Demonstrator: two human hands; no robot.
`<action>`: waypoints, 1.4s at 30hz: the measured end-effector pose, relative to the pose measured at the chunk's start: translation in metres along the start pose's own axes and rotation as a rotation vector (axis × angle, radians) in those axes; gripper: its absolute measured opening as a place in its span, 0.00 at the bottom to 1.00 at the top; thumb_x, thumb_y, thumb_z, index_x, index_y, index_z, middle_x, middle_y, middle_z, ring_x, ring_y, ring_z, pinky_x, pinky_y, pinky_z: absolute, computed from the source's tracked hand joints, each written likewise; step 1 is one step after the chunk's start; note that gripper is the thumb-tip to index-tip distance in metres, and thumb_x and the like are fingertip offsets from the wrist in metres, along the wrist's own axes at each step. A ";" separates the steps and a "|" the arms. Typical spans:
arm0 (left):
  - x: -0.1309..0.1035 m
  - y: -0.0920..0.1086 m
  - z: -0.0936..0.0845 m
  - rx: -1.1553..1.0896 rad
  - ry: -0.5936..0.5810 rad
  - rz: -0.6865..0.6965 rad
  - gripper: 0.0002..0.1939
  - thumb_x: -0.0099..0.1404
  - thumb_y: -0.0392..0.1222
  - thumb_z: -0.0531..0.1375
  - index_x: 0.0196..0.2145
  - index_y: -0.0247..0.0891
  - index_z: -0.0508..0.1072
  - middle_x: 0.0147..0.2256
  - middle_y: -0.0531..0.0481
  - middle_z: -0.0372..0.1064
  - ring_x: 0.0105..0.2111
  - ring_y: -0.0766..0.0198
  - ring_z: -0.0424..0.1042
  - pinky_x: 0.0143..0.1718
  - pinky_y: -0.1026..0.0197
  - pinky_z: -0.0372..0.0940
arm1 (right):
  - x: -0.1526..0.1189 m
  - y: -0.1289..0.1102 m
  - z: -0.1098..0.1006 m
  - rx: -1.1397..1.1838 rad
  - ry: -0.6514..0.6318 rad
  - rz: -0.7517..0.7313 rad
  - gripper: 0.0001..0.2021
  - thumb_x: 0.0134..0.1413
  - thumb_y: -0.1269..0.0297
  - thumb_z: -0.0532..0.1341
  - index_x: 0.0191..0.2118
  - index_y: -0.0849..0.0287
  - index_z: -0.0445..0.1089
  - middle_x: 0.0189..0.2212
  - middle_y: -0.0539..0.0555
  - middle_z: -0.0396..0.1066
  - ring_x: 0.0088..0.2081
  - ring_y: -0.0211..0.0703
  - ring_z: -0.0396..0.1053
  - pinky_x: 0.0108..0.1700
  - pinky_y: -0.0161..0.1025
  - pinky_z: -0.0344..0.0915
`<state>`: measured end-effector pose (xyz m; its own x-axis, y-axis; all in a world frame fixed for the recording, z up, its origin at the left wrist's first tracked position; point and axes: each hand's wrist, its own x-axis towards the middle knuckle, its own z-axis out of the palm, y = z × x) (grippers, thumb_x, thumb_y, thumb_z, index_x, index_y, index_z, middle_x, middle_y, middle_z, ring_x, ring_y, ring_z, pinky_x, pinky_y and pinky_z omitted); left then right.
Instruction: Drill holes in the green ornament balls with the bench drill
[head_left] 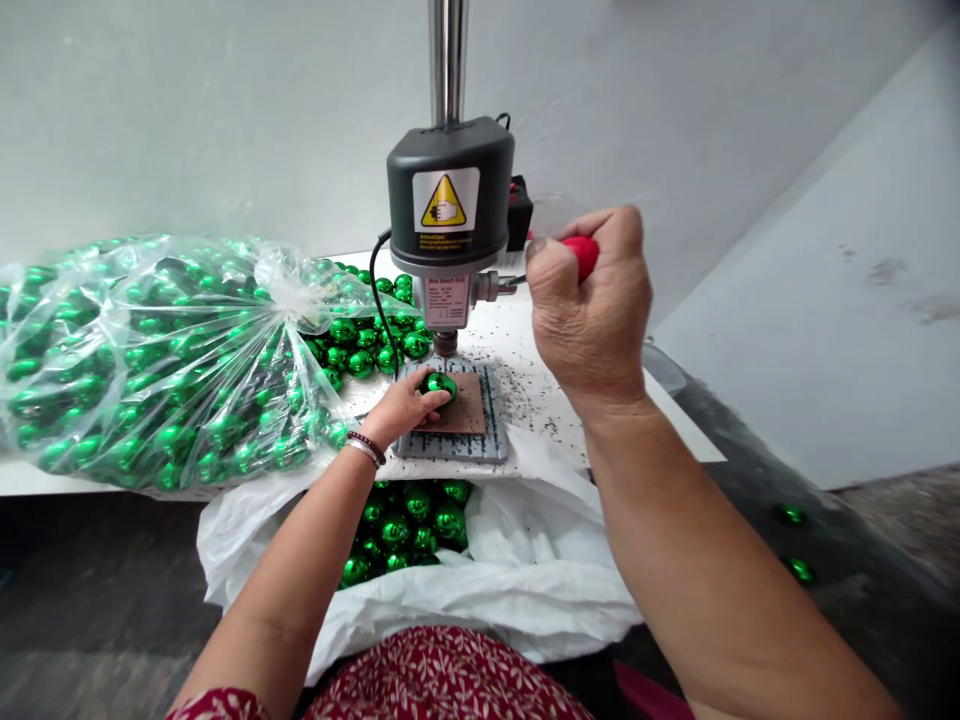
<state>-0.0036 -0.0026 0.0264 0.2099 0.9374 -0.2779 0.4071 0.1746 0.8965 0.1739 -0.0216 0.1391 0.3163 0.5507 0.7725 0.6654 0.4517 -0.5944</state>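
My left hand (409, 405) grips a shiny green ball (439, 386), holding it on a brown square board (466, 408) that lies on the grey slotted base (487, 445) of a bench drill. Directly above the ball is the drill's chuck (445, 345), with a thin bit pointing down at the ball's top; whether it has entered the ball I cannot tell. My right hand (589, 300), raised to the right of the black drill head (450, 200), is closed around the red knob (583, 258) of the feed lever.
A clear plastic bag (165, 370) full of green balls covers the table's left side. Loose green balls (361, 350) lie behind the base. Dark shavings (532, 390) litter the white table (570, 430). Below its front edge, a white sack (525, 560) holds more balls. Two balls (799, 569) rest on the floor.
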 end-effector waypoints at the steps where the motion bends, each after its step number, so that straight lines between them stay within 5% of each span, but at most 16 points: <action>1: 0.000 0.001 0.000 0.048 0.007 0.006 0.31 0.62 0.43 0.62 0.62 0.39 0.64 0.36 0.49 0.73 0.27 0.67 0.72 0.26 0.66 0.64 | 0.000 0.000 0.000 -0.003 0.001 -0.002 0.09 0.60 0.59 0.56 0.35 0.58 0.59 0.30 0.47 0.60 0.32 0.29 0.62 0.37 0.32 0.65; 13: 0.005 -0.003 0.003 0.355 0.105 0.126 0.33 0.56 0.48 0.67 0.59 0.39 0.71 0.37 0.49 0.76 0.37 0.57 0.73 0.44 0.57 0.68 | -0.003 -0.002 -0.005 -0.027 0.018 -0.026 0.09 0.56 0.58 0.55 0.31 0.57 0.58 0.24 0.46 0.58 0.25 0.29 0.53 0.31 0.32 0.59; 25: 0.003 -0.004 0.005 0.306 0.103 0.141 0.35 0.56 0.46 0.67 0.61 0.37 0.68 0.51 0.45 0.75 0.49 0.53 0.73 0.55 0.56 0.64 | -0.027 0.003 -0.006 -0.038 0.052 -0.033 0.07 0.54 0.60 0.55 0.31 0.56 0.57 0.23 0.46 0.58 0.24 0.31 0.57 0.30 0.34 0.59; 35: 0.003 -0.006 0.006 0.299 0.118 0.171 0.31 0.56 0.46 0.67 0.58 0.39 0.71 0.53 0.45 0.74 0.53 0.51 0.71 0.56 0.54 0.63 | -0.054 0.019 0.003 -0.028 0.155 -0.098 0.06 0.54 0.60 0.57 0.33 0.56 0.61 0.23 0.47 0.63 0.23 0.33 0.61 0.29 0.34 0.60; 42: 0.003 -0.006 0.006 0.276 0.096 0.169 0.32 0.56 0.45 0.67 0.59 0.38 0.70 0.46 0.46 0.77 0.45 0.53 0.74 0.51 0.55 0.66 | -0.065 0.028 0.009 -0.001 0.195 -0.116 0.07 0.55 0.59 0.57 0.33 0.57 0.62 0.24 0.48 0.66 0.24 0.33 0.64 0.29 0.33 0.62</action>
<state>0.0000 -0.0024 0.0181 0.2155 0.9725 -0.0878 0.6022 -0.0616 0.7960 0.1662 -0.0386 0.0698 0.3625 0.3488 0.8642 0.7053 0.5034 -0.4990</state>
